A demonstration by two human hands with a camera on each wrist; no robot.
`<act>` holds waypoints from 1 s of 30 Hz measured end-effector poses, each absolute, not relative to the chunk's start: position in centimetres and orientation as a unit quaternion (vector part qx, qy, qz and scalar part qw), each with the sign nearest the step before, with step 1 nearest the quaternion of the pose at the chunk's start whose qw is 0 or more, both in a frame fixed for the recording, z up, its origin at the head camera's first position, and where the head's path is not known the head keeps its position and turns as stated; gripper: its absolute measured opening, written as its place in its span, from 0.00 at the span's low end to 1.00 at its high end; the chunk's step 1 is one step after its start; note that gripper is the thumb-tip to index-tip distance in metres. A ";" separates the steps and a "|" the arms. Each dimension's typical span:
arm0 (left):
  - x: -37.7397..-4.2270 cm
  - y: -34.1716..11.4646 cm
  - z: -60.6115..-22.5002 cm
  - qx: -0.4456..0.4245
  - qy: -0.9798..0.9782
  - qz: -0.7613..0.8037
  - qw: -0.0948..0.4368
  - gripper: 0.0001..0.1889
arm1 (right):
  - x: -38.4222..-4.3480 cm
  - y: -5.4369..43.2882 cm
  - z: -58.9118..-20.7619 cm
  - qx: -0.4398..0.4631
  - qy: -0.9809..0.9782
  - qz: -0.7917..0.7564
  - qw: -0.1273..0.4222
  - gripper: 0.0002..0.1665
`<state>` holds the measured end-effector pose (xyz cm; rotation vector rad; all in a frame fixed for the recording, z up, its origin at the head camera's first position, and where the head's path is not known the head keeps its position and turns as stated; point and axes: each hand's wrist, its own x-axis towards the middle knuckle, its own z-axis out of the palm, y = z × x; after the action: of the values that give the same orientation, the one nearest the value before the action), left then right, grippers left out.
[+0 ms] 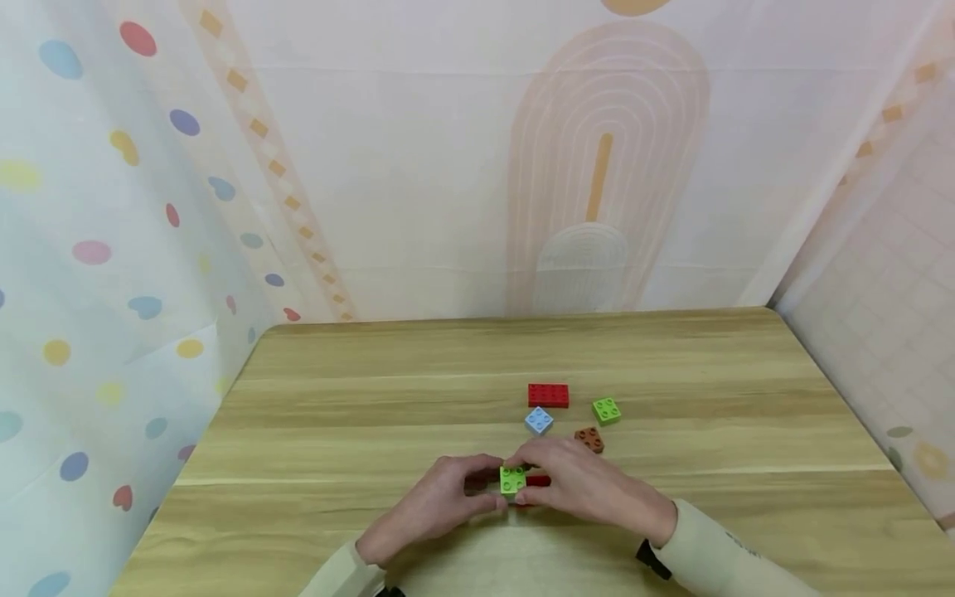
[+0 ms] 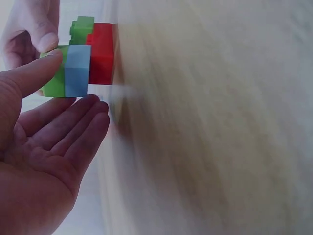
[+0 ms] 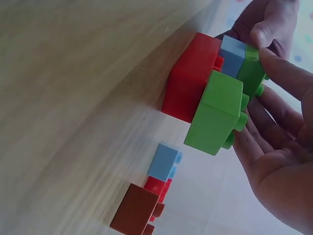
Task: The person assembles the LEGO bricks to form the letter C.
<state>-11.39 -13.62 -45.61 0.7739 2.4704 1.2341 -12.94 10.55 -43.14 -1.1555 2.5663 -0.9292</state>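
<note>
In the head view, the upper green brick [image 1: 512, 479] is framed by both hands above the near part of the tabletop [image 1: 336, 431]. It is pinched between thumb and forefinger of the right hand [image 1: 578, 489], while its left corners are met by the thumb and forefinger tips of the left hand [image 1: 446, 497]. Just right of it, a strip of the red base brick [image 1: 539, 480] is seen, partly covered by the right hand. Beyond the hands, a loose red brick [image 1: 548, 395], a loose blue brick [image 1: 540, 420], a loose green brick [image 1: 607, 410] and a brown brick [image 1: 589, 439] are spread.

In the left wrist view, the stacked blue brick [image 2: 78, 73] is shown directly under the upper green brick and is apparently seated on the red base brick. The left thumb is laid against the stack; the other fingers are kept almost straight along its opposite side, so a light pinch is suggested.

In the right wrist view, a second green brick [image 3: 215, 112] is shown at the red base brick's near end, beside the right fingers; whether it is touched cannot be told. The bricks are judged light, stiff, smooth and hardly fragile; they are best gripped by opposite flat walls, as joints may be loosened by sideways force.
</note>
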 end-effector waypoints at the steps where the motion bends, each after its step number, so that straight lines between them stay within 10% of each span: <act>1: -11.4 -13.6 -45.6 0.264 0.852 0.434 0.129 0.21 | -12.9 10.6 -43.1 -0.388 0.864 -0.310 0.088 0.19; 30: -11.0 -12.7 -45.5 0.242 0.853 0.454 0.087 0.16 | -13.2 16.2 -42.7 -0.297 0.880 -0.370 0.020 0.21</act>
<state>-11.02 -12.69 -45.48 0.7202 2.5427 1.3518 -13.16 16.17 -42.74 -0.9201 2.7303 -1.1493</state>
